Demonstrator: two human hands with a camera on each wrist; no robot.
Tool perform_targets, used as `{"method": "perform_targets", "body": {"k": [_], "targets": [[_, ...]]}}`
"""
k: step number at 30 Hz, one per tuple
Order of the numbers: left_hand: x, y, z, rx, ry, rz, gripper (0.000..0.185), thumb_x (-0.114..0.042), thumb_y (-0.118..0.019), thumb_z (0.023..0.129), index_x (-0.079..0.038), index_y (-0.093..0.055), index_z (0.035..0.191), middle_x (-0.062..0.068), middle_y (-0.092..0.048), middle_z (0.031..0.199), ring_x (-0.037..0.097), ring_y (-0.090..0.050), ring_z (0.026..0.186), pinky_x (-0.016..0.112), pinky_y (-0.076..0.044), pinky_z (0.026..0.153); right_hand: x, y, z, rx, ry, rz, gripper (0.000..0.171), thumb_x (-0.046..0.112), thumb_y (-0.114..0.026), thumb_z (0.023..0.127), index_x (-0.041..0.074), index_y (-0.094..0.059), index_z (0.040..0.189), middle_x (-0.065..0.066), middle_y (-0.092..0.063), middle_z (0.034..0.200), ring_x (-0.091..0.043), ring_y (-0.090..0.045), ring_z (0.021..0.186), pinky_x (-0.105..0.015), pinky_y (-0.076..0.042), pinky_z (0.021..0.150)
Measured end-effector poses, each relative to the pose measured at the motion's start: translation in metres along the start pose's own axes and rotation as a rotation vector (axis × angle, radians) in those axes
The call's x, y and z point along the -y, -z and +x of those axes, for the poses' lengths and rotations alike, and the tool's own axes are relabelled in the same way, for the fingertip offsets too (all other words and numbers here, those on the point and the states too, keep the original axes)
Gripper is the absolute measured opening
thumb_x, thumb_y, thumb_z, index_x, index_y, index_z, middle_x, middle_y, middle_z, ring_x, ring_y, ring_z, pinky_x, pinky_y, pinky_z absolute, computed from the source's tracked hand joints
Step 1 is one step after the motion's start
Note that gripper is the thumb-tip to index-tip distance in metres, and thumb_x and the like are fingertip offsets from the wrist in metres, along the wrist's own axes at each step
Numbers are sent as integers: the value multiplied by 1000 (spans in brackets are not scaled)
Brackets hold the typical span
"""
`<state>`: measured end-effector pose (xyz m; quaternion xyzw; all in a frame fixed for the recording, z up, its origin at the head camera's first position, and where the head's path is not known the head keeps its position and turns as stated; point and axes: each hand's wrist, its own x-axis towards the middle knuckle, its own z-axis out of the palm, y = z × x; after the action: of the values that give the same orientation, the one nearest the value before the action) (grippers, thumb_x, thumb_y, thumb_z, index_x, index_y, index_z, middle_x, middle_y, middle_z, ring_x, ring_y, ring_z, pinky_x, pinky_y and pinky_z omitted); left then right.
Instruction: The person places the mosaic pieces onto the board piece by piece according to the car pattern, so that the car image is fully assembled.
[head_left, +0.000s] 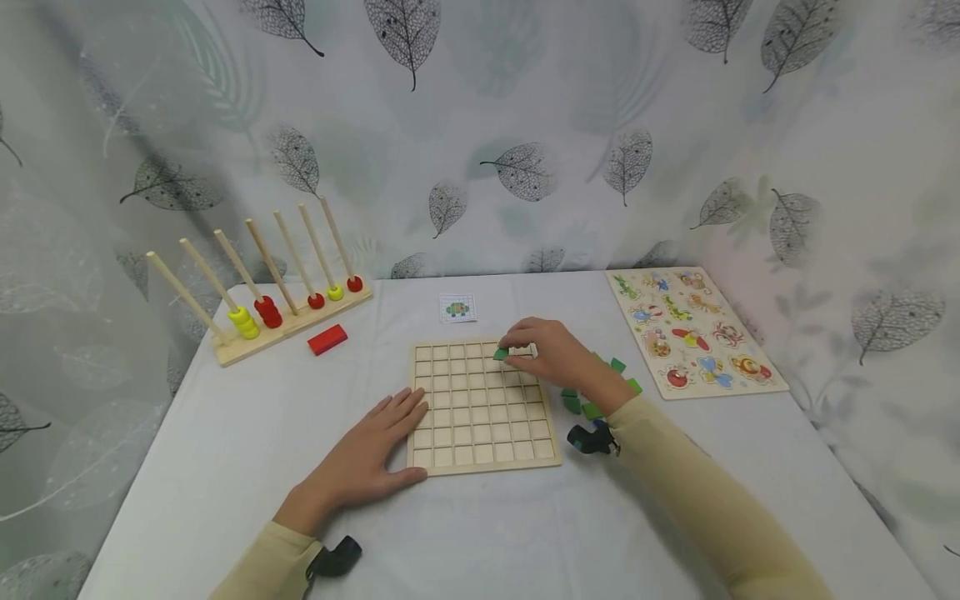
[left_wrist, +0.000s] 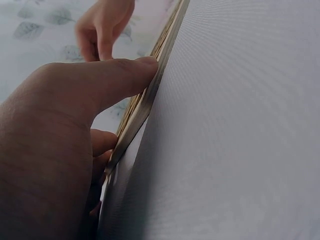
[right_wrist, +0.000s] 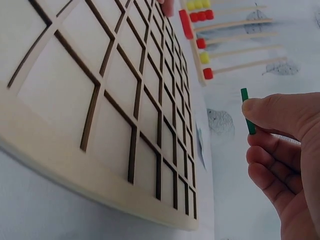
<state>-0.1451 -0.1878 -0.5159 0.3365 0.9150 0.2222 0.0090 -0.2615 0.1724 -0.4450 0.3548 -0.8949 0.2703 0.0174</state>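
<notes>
A wooden grid board (head_left: 480,408) with square cells lies flat in the middle of the table. My left hand (head_left: 371,454) rests flat at its lower left corner, fingers straight, thumb against the board's edge (left_wrist: 145,105). My right hand (head_left: 551,354) hovers over the board's upper right cells and pinches a small green square tile (head_left: 500,354) between thumb and forefinger; in the right wrist view the green tile (right_wrist: 247,111) is held edge-on above the grid board (right_wrist: 100,100). A heap of green tiles (head_left: 592,396) lies just right of the board, partly hidden by my right wrist.
A small pattern card (head_left: 457,307) lies behind the board. A wooden rod rack (head_left: 277,287) with red and yellow beads stands at the back left, a red block (head_left: 327,339) before it. An animal peg puzzle (head_left: 693,329) lies at the right. Leaf-print cloth backs the table.
</notes>
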Motion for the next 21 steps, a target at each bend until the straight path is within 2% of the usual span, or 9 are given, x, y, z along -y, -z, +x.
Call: {"method": "perform_targets", "body": {"k": [8,13,21], "targets": [[-2,2,1,2,0,-11,97,-64,-69,96,-8,-39,169,5,-28,177,27,-20,165,48,-20,133,11,-5,9,21,21,17,23,17,-81,100,8,-81,121,-5,-73,121,-22,-68,108,-44,-61,87],[-1,1,0,2,5,-8,96,-65,-68,96,-8,-40,169,5,-29,177,26,-21,165,49,-21,133,15,-12,15,22,30,28,23,15,-82,99,9,-82,121,-4,-74,121,-20,-69,110,-40,-61,90],[-1,1,0,3,6,-19,96,-66,-68,97,-9,-39,169,4,-27,178,26,-19,165,49,-20,133,17,-26,23,20,65,58,20,15,-83,99,10,-82,118,-2,-74,119,-18,-69,106,-41,-61,91]]}}
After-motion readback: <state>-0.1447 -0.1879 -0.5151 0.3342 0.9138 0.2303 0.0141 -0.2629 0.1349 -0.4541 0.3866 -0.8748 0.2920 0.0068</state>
